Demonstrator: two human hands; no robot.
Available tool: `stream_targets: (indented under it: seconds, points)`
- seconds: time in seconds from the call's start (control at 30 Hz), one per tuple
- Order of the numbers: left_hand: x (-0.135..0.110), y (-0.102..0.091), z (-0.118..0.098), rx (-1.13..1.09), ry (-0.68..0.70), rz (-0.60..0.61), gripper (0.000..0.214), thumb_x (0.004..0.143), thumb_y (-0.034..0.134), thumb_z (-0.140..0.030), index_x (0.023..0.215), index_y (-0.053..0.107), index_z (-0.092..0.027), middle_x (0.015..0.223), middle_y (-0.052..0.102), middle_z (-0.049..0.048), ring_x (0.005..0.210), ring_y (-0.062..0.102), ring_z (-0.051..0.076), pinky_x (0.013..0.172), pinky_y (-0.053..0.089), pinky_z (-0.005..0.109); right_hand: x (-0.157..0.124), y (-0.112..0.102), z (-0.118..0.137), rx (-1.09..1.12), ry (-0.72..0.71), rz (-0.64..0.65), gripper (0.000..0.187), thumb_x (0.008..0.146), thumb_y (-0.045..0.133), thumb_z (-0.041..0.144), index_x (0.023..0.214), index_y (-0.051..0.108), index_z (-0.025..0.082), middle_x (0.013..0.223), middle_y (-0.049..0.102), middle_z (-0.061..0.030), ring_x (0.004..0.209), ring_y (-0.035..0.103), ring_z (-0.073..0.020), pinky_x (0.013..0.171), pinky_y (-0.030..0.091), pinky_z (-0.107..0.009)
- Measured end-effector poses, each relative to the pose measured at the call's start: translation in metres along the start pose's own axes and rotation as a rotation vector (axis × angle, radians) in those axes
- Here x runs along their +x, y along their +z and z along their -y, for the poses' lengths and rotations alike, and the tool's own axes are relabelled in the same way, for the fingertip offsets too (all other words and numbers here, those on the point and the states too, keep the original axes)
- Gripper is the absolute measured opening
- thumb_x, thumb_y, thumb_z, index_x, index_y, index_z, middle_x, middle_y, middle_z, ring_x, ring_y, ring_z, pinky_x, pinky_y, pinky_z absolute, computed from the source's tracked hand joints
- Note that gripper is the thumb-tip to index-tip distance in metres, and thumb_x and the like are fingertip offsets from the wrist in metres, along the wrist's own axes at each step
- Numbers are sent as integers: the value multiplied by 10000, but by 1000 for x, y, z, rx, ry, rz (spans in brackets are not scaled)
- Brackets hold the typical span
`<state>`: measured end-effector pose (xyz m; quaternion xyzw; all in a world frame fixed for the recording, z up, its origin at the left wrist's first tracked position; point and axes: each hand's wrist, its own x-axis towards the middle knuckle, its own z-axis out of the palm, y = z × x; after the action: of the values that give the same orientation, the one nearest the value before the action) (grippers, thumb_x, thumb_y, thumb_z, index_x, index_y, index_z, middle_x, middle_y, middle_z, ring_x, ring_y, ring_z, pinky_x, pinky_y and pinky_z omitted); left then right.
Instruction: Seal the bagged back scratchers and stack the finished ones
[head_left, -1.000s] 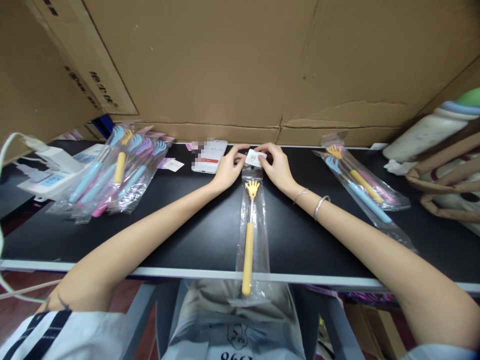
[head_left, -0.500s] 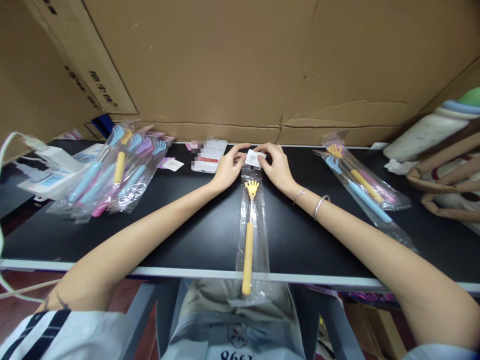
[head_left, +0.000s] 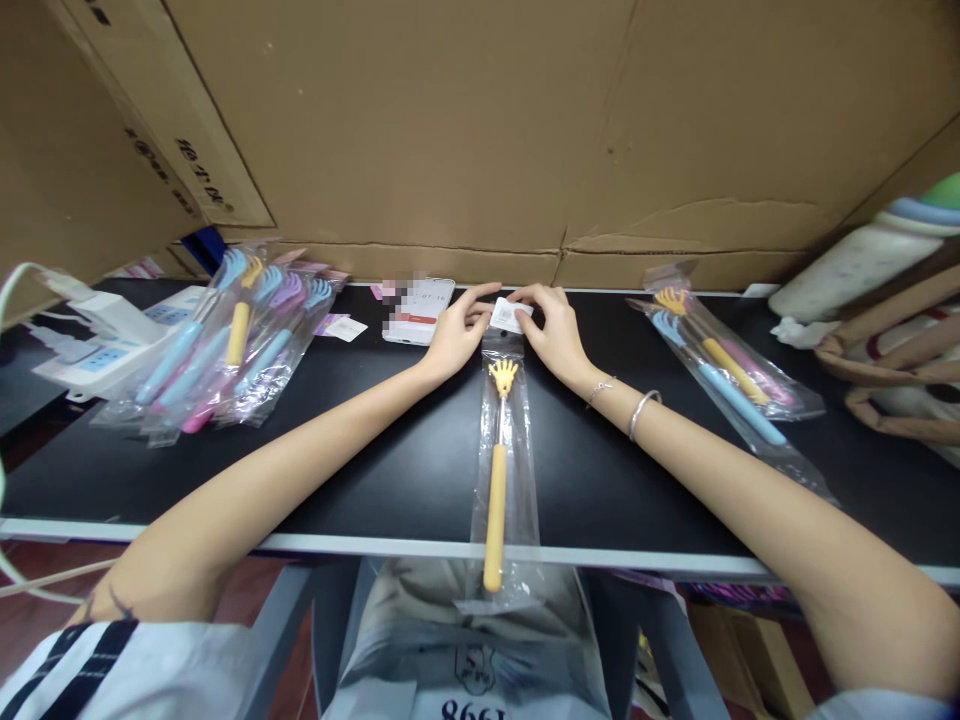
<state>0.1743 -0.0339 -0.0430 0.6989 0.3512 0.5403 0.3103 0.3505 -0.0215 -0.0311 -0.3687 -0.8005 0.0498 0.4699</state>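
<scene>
A yellow back scratcher (head_left: pixel 496 500) in a clear plastic bag lies lengthwise on the black table (head_left: pixel 405 470), its handle end hanging over the near edge. At the bag's far end sits a small white label (head_left: pixel 508 316). My left hand (head_left: pixel 456 335) and my right hand (head_left: pixel 553 330) meet at that end, fingers curled and pinching the label and the bag's top between them. Two bracelets circle my right wrist.
A heap of bagged blue, pink and yellow scratchers (head_left: pixel 225 345) lies at the left, another small pile (head_left: pixel 720 370) at the right. A phone (head_left: pixel 418 310) rests beside my left hand. A power strip (head_left: pixel 105 350), cardboard walls (head_left: pixel 465 130) and a bag (head_left: pixel 892 350) ring the table.
</scene>
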Motion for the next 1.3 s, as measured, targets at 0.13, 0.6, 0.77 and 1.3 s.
stream_targets:
  seconds: [0.13, 0.6, 0.77, 1.3]
  points:
    - [0, 0, 1, -11, 1, -2, 372, 877, 522, -149, 1247, 542, -190, 1031, 723, 71, 964, 682, 166, 912, 530, 327, 0, -1, 2, 21, -30, 31, 125, 854, 518, 189, 929, 616, 206, 957, 683, -57, 940, 544, -252, 874, 413, -412]
    - [2, -1, 6, -28, -44, -22, 321, 913, 534, -255, 1229, 541, -195, 1015, 698, 78, 900, 665, 173, 812, 537, 307, 2, -2, 3, 51, -63, 88, 89, 863, 552, 232, 921, 617, 212, 959, 671, -54, 958, 556, -248, 909, 414, -435]
    - [2, -1, 4, -27, -30, -48, 329, 876, 557, -192, 1205, 544, -188, 996, 698, 68, 936, 659, 160, 884, 518, 306, 1, 3, -8, 175, 89, 26, 149, 843, 580, 304, 954, 600, 207, 945, 651, -59, 904, 574, -219, 845, 449, -392]
    - [2, -1, 6, -31, -102, -32, 289, 908, 522, -238, 1193, 533, -197, 880, 677, 33, 829, 651, 148, 799, 520, 284, 2, 7, -12, 424, 306, 152, 407, 777, 598, 603, 729, 520, 206, 718, 602, -12, 701, 552, -172, 684, 439, -307]
